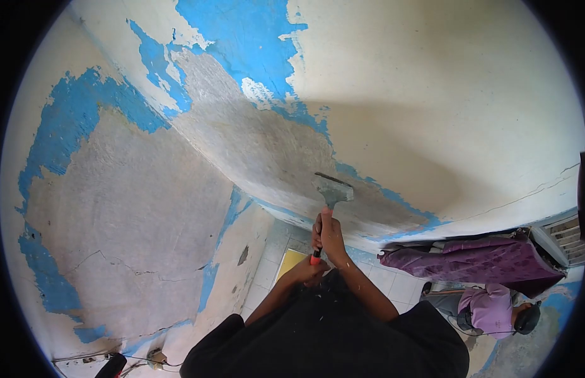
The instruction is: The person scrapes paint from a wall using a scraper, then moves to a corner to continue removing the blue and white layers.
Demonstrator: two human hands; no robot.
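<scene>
A long-handled wall scraper (334, 189) points up at the wall, its wide blade over the bare grey patch (261, 142) where paint is gone. My right hand (331, 238) is wrapped round the upper handle below the blade. Lower down, my left hand (309, 271) grips the handle's red end, close to my dark shirt. Ragged blue paint (242, 38) borders the grey patch, and cream paint (425, 69) covers the wall to its right.
Another large scraped patch (135, 195) with a crack spreads over the left wall. A purple cloth (475, 261) covers something along the wall base at right. Nearby is a person in a pink shirt (491, 310). White floor tiles (262, 274) and a yellow panel (292, 262) lie below.
</scene>
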